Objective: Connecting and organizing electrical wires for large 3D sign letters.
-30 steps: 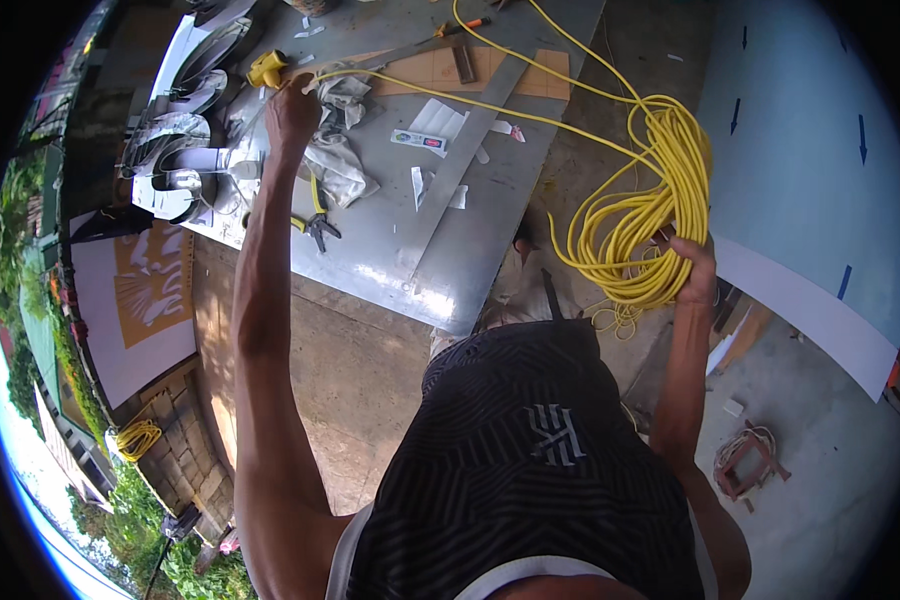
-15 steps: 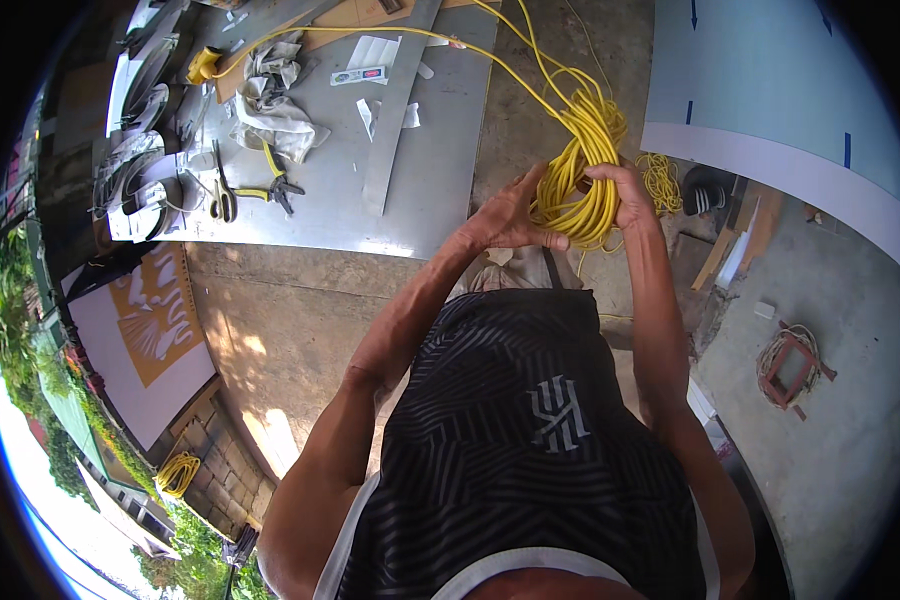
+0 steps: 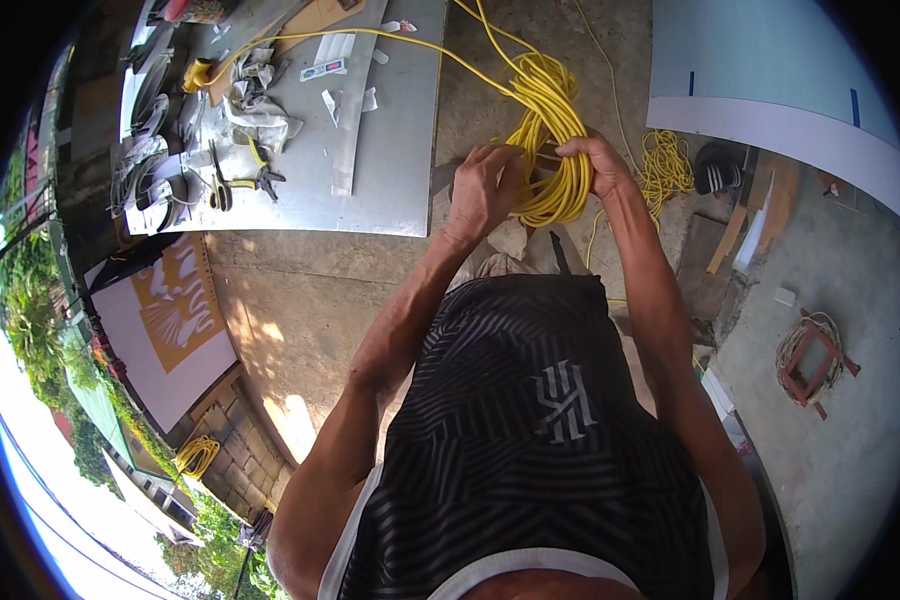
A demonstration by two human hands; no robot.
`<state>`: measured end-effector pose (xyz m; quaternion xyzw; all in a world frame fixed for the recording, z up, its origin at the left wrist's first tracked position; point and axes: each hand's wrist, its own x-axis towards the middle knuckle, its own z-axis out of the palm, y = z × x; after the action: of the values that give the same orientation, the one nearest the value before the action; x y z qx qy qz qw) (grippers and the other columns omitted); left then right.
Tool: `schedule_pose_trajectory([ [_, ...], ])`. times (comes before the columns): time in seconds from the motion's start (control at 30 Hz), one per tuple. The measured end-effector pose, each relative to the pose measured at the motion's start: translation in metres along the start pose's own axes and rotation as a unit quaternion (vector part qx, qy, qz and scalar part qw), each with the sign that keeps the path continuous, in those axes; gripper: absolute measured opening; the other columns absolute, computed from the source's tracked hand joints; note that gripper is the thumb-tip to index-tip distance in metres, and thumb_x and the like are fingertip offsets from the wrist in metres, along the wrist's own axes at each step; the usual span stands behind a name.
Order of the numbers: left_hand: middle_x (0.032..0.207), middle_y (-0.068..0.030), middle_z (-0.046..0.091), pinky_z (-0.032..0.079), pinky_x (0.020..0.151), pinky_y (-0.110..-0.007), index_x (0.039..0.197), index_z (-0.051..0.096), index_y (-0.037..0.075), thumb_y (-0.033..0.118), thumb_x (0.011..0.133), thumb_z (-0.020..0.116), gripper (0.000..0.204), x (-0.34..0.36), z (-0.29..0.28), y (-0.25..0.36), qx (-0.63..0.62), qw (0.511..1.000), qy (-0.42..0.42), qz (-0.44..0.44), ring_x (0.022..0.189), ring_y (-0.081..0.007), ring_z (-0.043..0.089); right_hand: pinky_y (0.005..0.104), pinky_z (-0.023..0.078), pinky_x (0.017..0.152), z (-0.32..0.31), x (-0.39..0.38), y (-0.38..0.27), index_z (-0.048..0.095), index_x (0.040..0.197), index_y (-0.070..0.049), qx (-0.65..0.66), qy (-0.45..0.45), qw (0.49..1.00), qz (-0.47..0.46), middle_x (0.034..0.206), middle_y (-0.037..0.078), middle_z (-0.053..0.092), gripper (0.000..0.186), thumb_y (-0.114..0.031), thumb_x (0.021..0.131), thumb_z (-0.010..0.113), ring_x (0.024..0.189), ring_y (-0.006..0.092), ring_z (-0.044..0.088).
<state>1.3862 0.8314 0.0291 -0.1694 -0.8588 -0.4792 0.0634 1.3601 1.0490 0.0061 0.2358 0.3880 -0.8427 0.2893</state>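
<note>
A thick coil of yellow cord [image 3: 562, 190] hangs in front of me, its loops bunched together. My right hand [image 3: 606, 165] is closed around the coil's right side, the thumb laid over the loops. At the coil's left side my left hand [image 3: 487, 190] has its fingers curled in against the cord; its fingertips are partly hidden. From the top of the coil one strand stretches left across the metal sheet table to a yellow cord end fitting [image 3: 198, 75]. Another strand rises out of the upper edge.
On the metal table [image 3: 390, 200] lie scissors [image 3: 219, 180], yellow-handled pliers [image 3: 267, 180], a crumpled rag [image 3: 260, 118] and a long metal strip [image 3: 355, 130]. Another yellow cord heap [image 3: 667, 165] rests on the floor. A pale blue panel [image 3: 770, 60] and a cord-wound red frame [image 3: 812, 365] are at right.
My left hand has gone from spread fingers and thumb against the coil to curled fingers at its left side. My right hand keeps its grip. The whole view has shifted slightly.
</note>
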Motion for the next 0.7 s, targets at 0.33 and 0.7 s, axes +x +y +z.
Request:
schedule_pose_trajectory([
  [0.33, 0.089, -0.0117, 0.063, 0.046, 0.075, -0.036, 0.102, 0.065, -0.006, 0.070, 0.090, 0.053, 0.077, 0.026, 0.053, 0.030, -0.260, 0.813, -0.235, -0.465, 0.084, -0.0218, 0.059, 0.0341, 0.057, 0.049, -0.016, 0.020, 0.038, 0.062, 0.100, -0.001, -0.064, -0.001, 0.998, -0.021, 0.089, 0.011, 0.066, 0.013, -0.005, 0.088, 0.062, 0.077, 0.0209, 0.069],
  [0.7, 0.088, -0.0049, 0.068, 0.052, 0.068, -0.032, 0.101, 0.068, 0.001, 0.053, 0.096, 0.057, 0.053, 0.000, 0.083, -0.008, -0.359, 0.760, -0.162, -0.517, 0.076, -0.0176, 0.064, 0.0436, 0.055, 0.072, -0.029, 0.014, 0.052, 0.061, 0.105, 0.005, -0.554, 0.190, 0.801, -0.124, 0.094, 0.027, 0.067, 0.038, -0.015, 0.073, 0.064, 0.089, 0.0380, 0.068],
])
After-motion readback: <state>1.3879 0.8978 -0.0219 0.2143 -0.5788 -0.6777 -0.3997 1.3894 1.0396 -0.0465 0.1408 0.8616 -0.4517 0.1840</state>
